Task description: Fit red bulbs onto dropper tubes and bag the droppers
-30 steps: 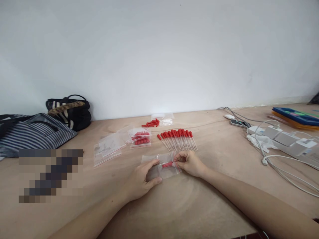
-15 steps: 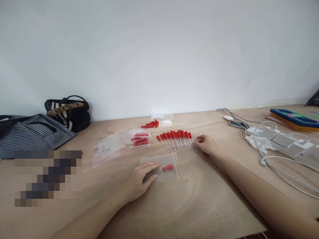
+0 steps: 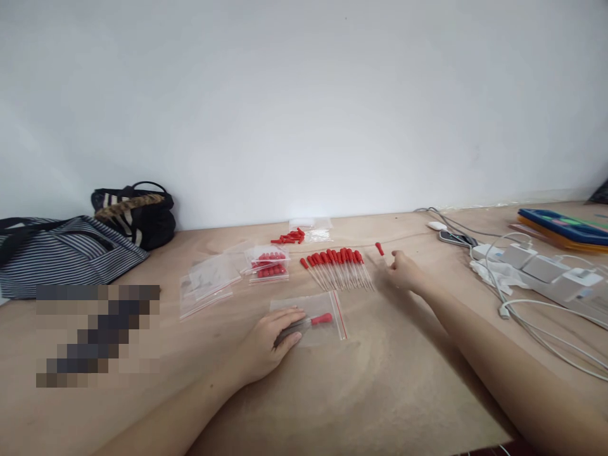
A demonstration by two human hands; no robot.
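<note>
My left hand [image 3: 273, 335] rests on a clear zip-lock bag [image 3: 332, 301], fingers stretched over it and thumb apart. In that bag lies a dropper [image 3: 322, 318] with a red rubber bulb; its tube runs in under my fingers. My right hand [image 3: 403, 271] is closed in a pinch on another dropper [image 3: 379, 249], held raised with its red bulb up, partly hidden by the fingers. Just left of it, several droppers [image 3: 339, 259] lie side by side in a fanned row, bulbs pointing to the wall.
Flat zip-lock bags [image 3: 209, 278] and a bag of red bulbs [image 3: 270, 265] lie at left. Loose red bulbs [image 3: 291, 236] sit at the back near a bag of clear tubes [image 3: 318, 234]. On the right are chargers [image 3: 541, 271] with cables; on the left, a striped bag [image 3: 71, 256].
My right hand has lifted a dropper from the right end of the row and moved slightly right with it. My left hand stays on the bag.
</note>
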